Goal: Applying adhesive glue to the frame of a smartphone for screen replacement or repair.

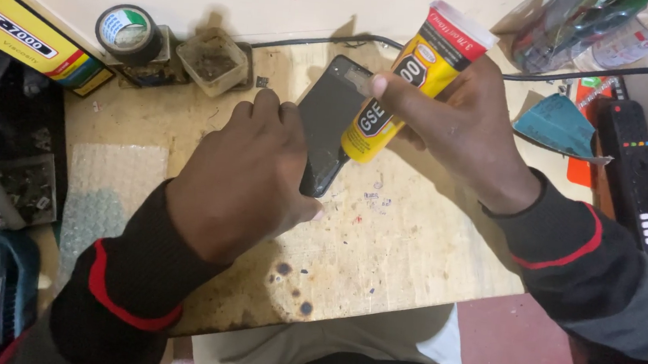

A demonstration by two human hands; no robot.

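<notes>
The left hand [250, 179] was closed over a thin, likely fragile dark phone [329, 120], while a soft yellow glue tube [411, 80] was pinched mid-body by the right hand [462, 116].

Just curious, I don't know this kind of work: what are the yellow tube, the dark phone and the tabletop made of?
Yellow tube: probably soft plastic, glossy. Phone: smooth dark glass or plastic, shiny reflections. Tabletop: pale bare wood, likely plywood, with grain, stains and burn marks.
</notes>
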